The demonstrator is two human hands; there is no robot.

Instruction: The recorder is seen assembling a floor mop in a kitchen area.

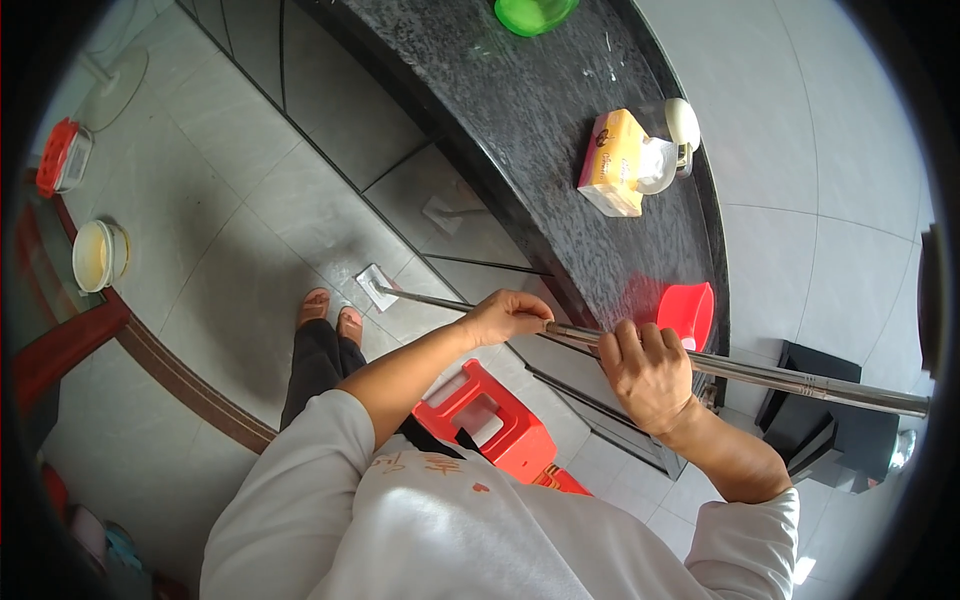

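A flat mop [800, 380] with a long metal pole, its sections of differing thickness, runs slantwise across the view. Its small rectangular head [376, 288] rests on the tiled floor near my feet, close to the cabinet base. My left hand [507, 317] pinches the pole around the join between its thin and thick sections. Farther up, on the thick section, my right hand [648, 378] is wrapped round the pole in a fist. The upper end of the pole reaches toward the far right.
A dark stone counter [500, 110] carries a tissue box [613, 165], a red container [686, 315] and a green bowl [535, 14]. Just ahead of me stands a red plastic stool [520, 440]. A white bucket [98, 256] sits at left. Black equipment [850, 430] is at right.
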